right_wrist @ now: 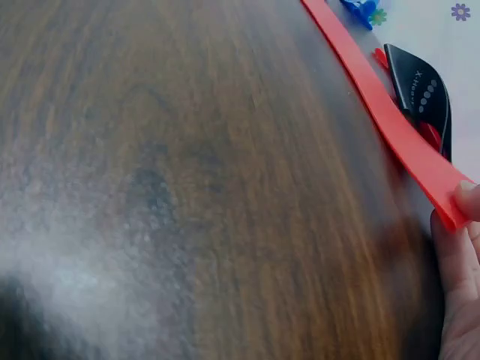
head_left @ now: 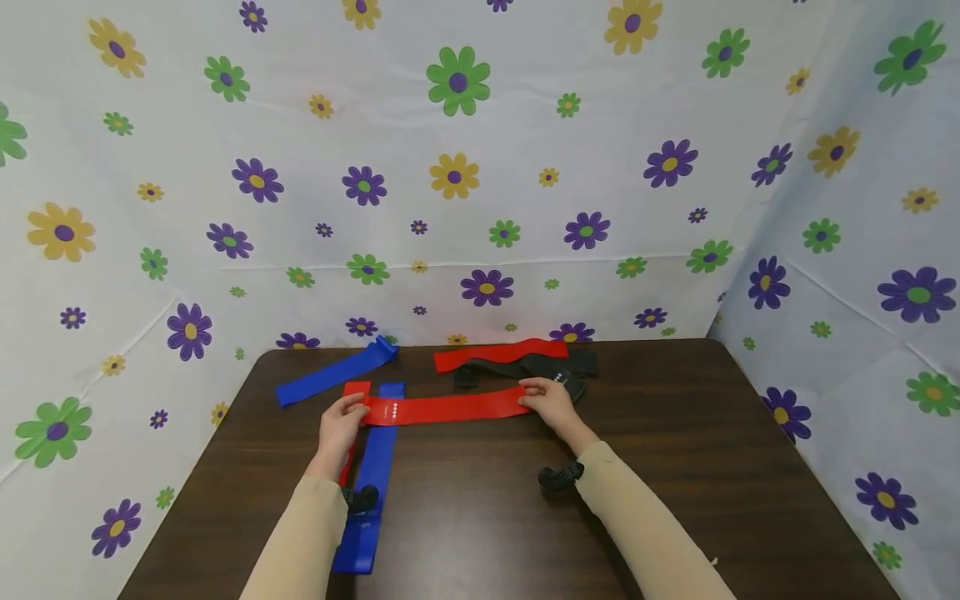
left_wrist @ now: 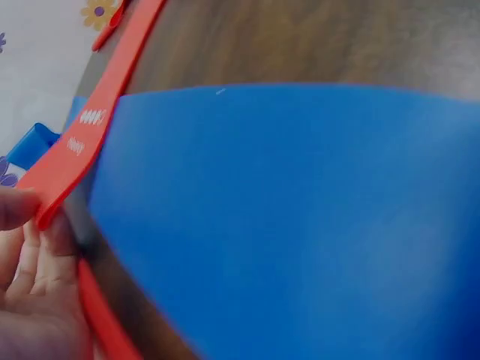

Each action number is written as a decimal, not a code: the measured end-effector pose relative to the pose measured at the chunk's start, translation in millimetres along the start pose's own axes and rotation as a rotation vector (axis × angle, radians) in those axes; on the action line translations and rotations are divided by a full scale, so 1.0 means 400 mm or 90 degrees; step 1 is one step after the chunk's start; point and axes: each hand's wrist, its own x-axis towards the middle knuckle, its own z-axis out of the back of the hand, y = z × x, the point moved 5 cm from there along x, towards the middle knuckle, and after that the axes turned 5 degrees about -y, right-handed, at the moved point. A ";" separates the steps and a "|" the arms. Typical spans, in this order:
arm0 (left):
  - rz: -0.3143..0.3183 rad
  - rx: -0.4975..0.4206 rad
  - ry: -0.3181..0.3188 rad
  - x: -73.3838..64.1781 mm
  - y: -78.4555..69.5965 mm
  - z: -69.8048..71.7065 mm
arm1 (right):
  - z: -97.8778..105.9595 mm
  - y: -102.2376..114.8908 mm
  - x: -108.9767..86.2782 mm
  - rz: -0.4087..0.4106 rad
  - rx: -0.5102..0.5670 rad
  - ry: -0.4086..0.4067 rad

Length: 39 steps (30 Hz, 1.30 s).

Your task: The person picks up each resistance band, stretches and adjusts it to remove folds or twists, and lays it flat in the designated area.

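A red resistance band with white print stretches sideways between both hands, held just over the table. My left hand pinches its left end between thumb and fingers, the printed part close by. At the other end my right hand pinches the band in the same way. Beneath the left end runs a long blue band, lying lengthwise on the table. Another red band lies partly hidden under the left hand and wrist.
Farther back on the left lies a second blue band with a curled end. A further red band and black bands overlap near the table's back edge. Flowered cloth hangs behind the brown table and along its sides.
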 end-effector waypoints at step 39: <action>-0.220 0.200 0.265 -0.110 -0.107 0.024 | 0.059 0.102 0.039 -0.029 0.003 0.076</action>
